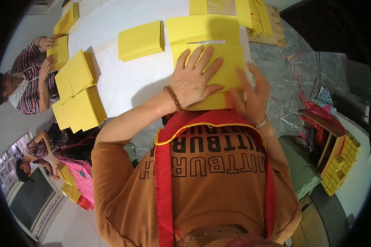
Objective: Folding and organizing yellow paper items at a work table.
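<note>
Close in front of me on the white table lies yellow paper (231,61), in several layers, with a thin shiny strip (206,42) near its far side. My left hand (193,80) rests flat on this paper, fingers spread, a brown bead bracelet at its wrist. At the paper's right edge is my right hand (256,96), raised a little and partly blurred. Its fingers look apart, and I see nothing held in it. An orange patch (228,100) shows on the paper beside its thumb.
A yellow paper stack (140,40) lies left of my work on the white table (121,88); more stacks (80,109) sit at its left edge. Two other people handle yellow paper at the left. On the right, red strands (303,88) lie on the grey floor by a wooden stand (321,123).
</note>
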Available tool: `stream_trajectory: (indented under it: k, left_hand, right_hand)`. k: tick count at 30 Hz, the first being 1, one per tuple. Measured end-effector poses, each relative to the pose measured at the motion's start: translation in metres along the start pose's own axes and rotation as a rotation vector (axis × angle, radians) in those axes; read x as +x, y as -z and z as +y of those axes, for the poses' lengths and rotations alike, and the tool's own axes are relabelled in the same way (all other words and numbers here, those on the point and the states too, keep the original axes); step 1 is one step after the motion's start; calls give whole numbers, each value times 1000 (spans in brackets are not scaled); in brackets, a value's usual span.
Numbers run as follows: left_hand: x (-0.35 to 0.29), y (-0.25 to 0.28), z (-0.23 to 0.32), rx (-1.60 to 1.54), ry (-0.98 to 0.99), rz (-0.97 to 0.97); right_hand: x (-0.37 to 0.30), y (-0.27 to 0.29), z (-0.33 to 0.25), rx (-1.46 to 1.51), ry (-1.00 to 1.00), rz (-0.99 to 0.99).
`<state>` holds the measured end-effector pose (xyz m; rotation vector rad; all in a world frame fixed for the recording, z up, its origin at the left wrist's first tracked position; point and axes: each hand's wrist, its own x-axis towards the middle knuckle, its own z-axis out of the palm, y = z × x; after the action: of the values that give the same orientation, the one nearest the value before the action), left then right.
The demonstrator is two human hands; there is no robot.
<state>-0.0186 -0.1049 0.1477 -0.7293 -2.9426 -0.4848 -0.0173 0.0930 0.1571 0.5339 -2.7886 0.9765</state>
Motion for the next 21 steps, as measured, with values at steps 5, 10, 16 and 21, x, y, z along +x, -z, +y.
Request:
stream_trajectory:
  k: [5, 10, 16, 21]
  left_hand:
    - [-2, -1, 2, -3, -14, 16]
    - [-6, 8, -6, -61, -151, 3]
    - [-3, 7, 6, 125, -225, 32]
    - [-2, 1, 1, 194, -199, 75]
  right_hand:
    - [-22, -2, 15, -122, 334, -353]
    - [-22, -2, 15, -102, 324, -377]
    - [-11, 7, 33, 560, -2, -350]
    - [-6, 5, 28, 750, -169, -99]
